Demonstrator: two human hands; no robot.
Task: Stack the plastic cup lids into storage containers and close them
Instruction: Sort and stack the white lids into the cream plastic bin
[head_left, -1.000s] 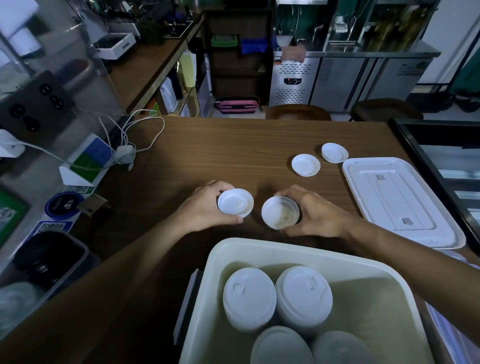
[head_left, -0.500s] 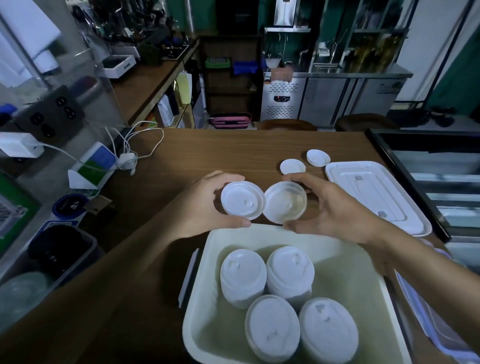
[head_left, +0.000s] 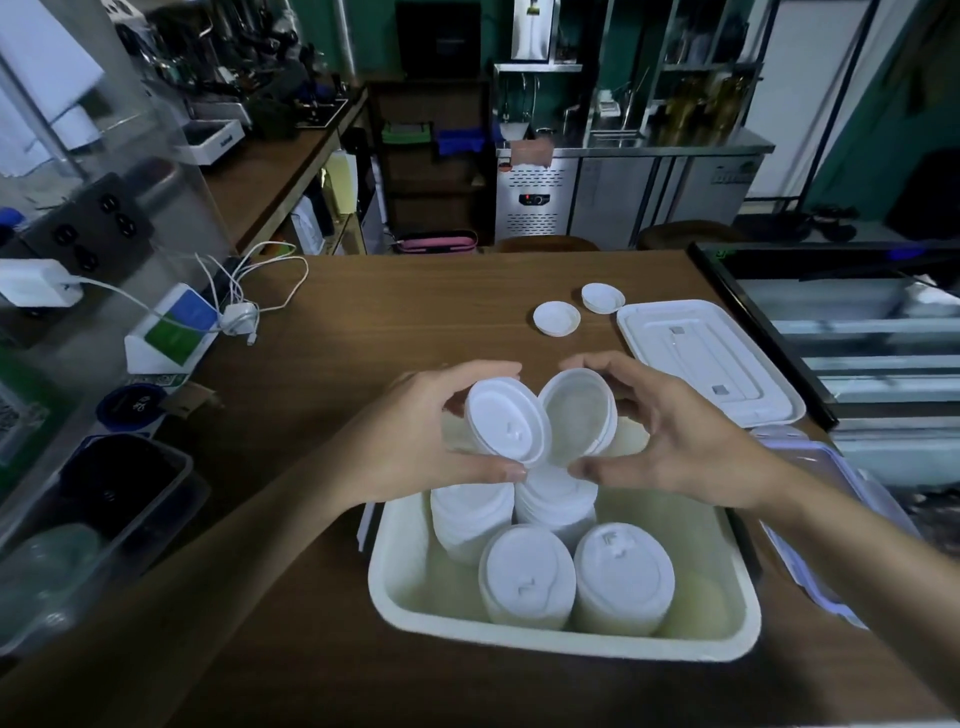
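Note:
My left hand (head_left: 415, 441) grips a white cup lid (head_left: 506, 427), top side toward me, between thumb and fingers. In my right hand (head_left: 680, 447) is a second stack of lids (head_left: 576, 415), hollow side toward me, its edge touching the left lid. Both hover over the far end of a cream storage container (head_left: 395, 587) that holds several upright stacks of white lids (head_left: 527, 579). Two loose lids lie farther back on the table, one (head_left: 556, 318) nearer and one (head_left: 602, 297) behind it. The container's white cover (head_left: 701, 358) lies flat at the right.
A clear lid with a bluish rim (head_left: 810, 530) lies at the right of the container. A dark glass case (head_left: 831, 332) borders the table's right side. At the left are a dark bin (head_left: 98, 525), a card stand (head_left: 174, 327) and white charger cables (head_left: 244, 306).
Both hands have lifted their lids off the table and brought them toward me, over the container's far end. The lids are now tilted and touching each other.

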